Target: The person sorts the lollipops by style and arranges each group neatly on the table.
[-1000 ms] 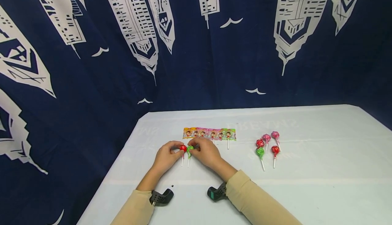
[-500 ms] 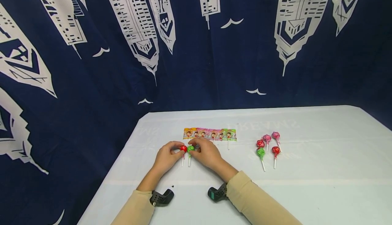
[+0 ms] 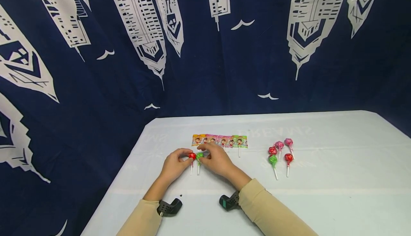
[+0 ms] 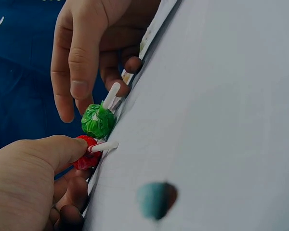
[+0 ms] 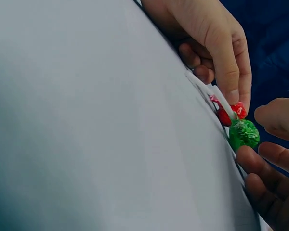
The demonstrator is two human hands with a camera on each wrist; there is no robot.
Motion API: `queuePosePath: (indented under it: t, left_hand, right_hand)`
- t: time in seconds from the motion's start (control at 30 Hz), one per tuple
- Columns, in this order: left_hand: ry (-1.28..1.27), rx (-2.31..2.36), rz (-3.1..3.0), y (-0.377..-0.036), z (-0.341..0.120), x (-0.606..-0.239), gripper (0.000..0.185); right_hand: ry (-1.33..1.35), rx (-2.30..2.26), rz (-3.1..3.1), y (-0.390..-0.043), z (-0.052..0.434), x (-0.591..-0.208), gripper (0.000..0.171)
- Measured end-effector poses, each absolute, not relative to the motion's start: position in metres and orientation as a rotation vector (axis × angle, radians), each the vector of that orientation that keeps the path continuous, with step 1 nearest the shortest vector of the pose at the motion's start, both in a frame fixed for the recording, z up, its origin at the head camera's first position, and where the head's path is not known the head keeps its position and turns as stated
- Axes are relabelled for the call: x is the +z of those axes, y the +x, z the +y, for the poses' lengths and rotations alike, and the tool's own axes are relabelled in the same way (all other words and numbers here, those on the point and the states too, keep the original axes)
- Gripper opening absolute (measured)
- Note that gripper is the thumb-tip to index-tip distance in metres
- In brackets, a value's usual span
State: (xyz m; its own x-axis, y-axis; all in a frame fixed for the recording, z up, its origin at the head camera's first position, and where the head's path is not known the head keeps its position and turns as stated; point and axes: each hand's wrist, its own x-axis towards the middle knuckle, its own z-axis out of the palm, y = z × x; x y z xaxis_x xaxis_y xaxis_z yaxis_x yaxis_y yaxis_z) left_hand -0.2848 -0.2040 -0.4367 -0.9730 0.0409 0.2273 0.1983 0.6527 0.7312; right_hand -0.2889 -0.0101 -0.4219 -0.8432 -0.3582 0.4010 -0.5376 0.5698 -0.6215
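Side by side on the white table [image 3: 324,204] lie a red-wrapped lollipop [image 3: 192,155] and a green-wrapped lollipop [image 3: 199,155], their white sticks pointing toward me. My left hand [image 3: 174,165] pinches the red candy head between thumb and fingers; its thumb presses on it in the left wrist view. Around the green lollipop [image 5: 244,134] my right hand [image 3: 219,160] holds its thumb and fingers spread. In the right wrist view a gap shows between that thumb and the candy, while a fingertip sits right at its lower side.
Behind the hands, flat-wrapped lollipops [image 3: 239,141] in orange, pink and green packets form a row, partly hidden by the right hand. To the right is a loose group with a green lollipop [image 3: 272,159], a red lollipop [image 3: 288,157] and pink ones [image 3: 288,142].
The green lollipop's stick has swung slightly right, closer to parallel with the red one's. My right wrist has shifted a little to the right. The left hand stays put.
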Motion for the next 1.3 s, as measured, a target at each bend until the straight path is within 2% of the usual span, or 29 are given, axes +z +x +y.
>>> queuePosePath:
  t: [0.33,0.63,1.3]
  left_hand:
    - [-0.193,-1.218,-2.678,-0.285,-0.205,-0.437,0.025]
    - [-0.193,-1.219,-2.683,-0.285,-0.204,-0.436,0.026]
    - [-0.165,-1.209,-2.679,-0.285,-0.203,-0.436,0.024]
  right_hand:
    - [0.789,1.21,-2.554,-0.283,-0.009,-0.407,0.027]
    - [0.89,1.153,-2.565,-0.266,-0.002,-0.39,0.028]
    - [0.806,1.105,-2.55,-0.258,0.088,-0.386,0.032]
